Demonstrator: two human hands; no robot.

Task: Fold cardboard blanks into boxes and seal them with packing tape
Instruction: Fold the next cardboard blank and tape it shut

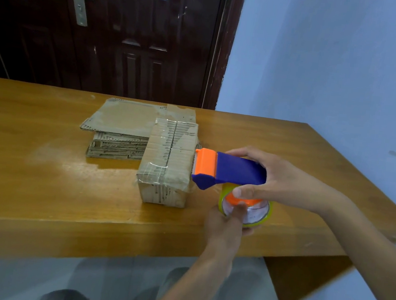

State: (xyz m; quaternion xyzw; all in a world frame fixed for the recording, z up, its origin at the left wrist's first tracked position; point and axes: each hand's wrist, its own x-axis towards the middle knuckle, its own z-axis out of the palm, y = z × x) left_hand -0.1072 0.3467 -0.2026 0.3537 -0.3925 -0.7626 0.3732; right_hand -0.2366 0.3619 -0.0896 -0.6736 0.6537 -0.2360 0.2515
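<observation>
Both hands work just above the long wooden table point(40, 181): right hand point(284, 182) curls round the blue-and-orange plastic tape dispenser point(229, 169), left hand point(226, 223) pinches its clear tape roll point(256, 212). Dispenser's orange end touches the taped brown cardboard box point(167, 163), stacked flat cardboard blanks point(120, 128) just behind.

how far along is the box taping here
Done: one box stands folded on the table, clear tape along its top seam. In hand: the right hand grips the tape dispenser beside the box, and the left hand pinches at its roll. Left: a stack of flat blanks behind the box waits unfolded.
</observation>
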